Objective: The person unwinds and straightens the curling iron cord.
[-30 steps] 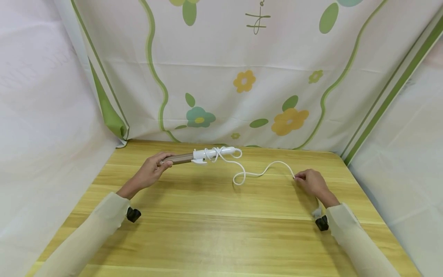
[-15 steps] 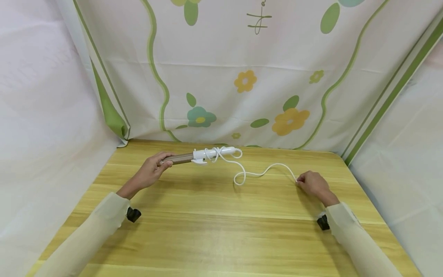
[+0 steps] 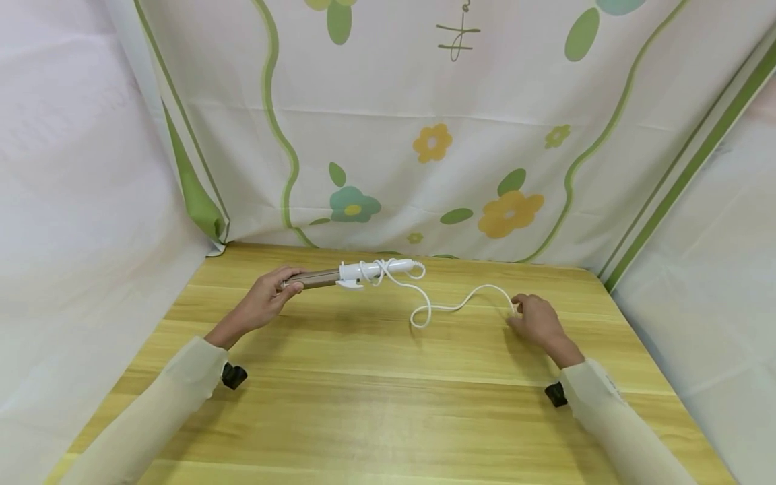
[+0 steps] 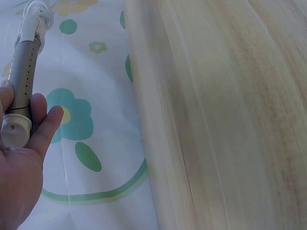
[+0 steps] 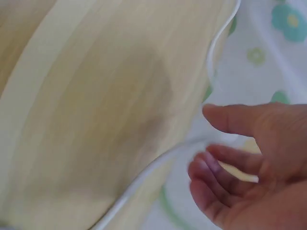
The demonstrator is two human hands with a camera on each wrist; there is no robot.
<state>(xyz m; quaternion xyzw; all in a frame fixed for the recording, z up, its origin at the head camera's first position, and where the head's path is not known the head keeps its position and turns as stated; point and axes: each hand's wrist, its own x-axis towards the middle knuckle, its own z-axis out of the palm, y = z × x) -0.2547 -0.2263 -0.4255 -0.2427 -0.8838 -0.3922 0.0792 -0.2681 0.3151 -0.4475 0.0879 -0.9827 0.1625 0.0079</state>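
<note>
My left hand point(image 3: 261, 302) holds a curling iron point(image 3: 351, 271) by the tip end of its taupe barrel, thumb on the near side. In the left wrist view small holes run along the barrel point(image 4: 25, 72), and its pale round end cap point(image 4: 17, 129) sits at the palm. The white handle points right, with the white cord point(image 3: 445, 308) looped around it. From the handle the cord curls over the table toward my right hand point(image 3: 539, 325). In the right wrist view the thumb and fingers point(image 5: 211, 184) stand apart, with the cord point(image 5: 148, 170) running up between them.
A wood-grain table point(image 3: 388, 404) lies beneath both hands. Behind it hangs a white flowered cloth point(image 3: 376, 148), with pale cloth walls on the left point(image 3: 79, 202) and right point(image 3: 715, 256). A small black wrist camera point(image 3: 233, 376) sits at the left cuff.
My right hand has shifted slightly left, and its fingers have loosened from their pinch on the cord. My left hand keeps holding the curling iron in nearly the same place.
</note>
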